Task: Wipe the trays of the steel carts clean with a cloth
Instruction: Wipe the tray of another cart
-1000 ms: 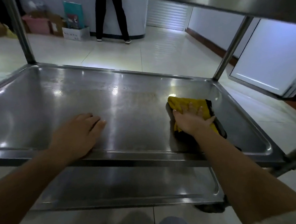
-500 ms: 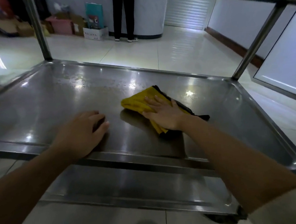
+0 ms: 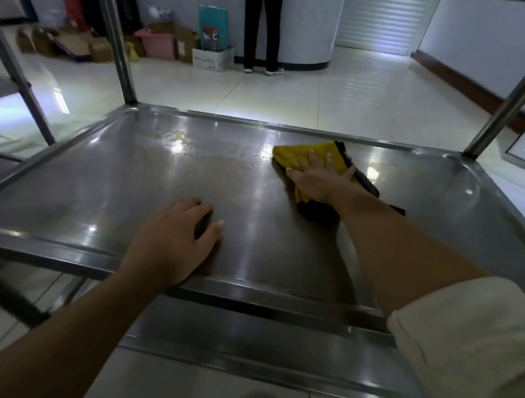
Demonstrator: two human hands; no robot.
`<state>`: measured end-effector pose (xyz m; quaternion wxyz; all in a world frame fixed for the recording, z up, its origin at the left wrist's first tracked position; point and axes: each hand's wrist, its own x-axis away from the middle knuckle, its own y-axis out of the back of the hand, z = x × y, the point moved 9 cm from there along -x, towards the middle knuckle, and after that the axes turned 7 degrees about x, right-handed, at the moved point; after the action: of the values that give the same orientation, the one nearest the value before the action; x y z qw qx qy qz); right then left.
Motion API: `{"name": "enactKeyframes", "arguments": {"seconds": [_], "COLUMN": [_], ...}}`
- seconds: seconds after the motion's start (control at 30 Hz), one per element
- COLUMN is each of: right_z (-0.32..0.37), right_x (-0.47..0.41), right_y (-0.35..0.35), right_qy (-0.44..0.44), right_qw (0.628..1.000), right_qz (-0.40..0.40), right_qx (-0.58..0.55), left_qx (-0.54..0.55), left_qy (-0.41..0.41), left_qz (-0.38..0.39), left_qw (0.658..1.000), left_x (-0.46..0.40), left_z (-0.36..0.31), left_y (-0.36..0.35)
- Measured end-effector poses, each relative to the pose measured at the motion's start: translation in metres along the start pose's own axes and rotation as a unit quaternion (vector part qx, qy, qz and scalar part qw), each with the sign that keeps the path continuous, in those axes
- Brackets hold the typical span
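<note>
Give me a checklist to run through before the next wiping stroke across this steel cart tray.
1. Yellow cloth with dark edging lies flat on the steel cart tray: ok.
2. Right hand presses on the cloth with fingers spread: ok.
3. Left hand rests near the front rim, bracing: ok.
4. Wet speckled patch at the far left-centre wiped: not ok.
5. Stroke path between cloth and patch free of objects: ok.
6. Cloth underside clean enough: cannot tell.

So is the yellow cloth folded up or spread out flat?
Folded. The yellow cloth is a thick pad with a dark layer underneath, under the flat right hand.
</note>
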<state>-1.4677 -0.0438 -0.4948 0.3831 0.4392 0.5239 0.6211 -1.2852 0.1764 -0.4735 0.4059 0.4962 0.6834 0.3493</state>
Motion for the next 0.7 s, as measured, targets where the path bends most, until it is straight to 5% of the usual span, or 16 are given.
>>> {"name": "enactKeyframes", "arguments": {"seconds": [0.2, 0.37, 0.57, 0.7], "right_z": [0.087, 0.075, 0.034, 0.013], "right_x": [0.022, 0.051, 0.041, 0.018], "right_y": [-0.014, -0.015, -0.011, 0.002], "right_qy": [0.128, 0.161, 0.112, -0.034], "right_qw": [0.992, 0.987, 0.993, 0.998], "right_qz": [0.009, -0.009, -0.018, -0.032], "right_qx": [0.01, 0.0, -0.013, -0.053], "left_qx": [-0.024, -0.046, -0.103, -0.104], "left_qy": [0.051, 0.029, -0.001, 0.008], "left_qz": [-0.009, 0.001, 0.029, 0.032], "left_qw": [0.998, 0.998, 0.994, 0.994], "left_x": [0.0, 0.004, 0.01, 0.03], "left_z": [0.007, 0.002, 0.024, 0.051], "left_y": [0.001, 0.004, 0.023, 0.03]}}
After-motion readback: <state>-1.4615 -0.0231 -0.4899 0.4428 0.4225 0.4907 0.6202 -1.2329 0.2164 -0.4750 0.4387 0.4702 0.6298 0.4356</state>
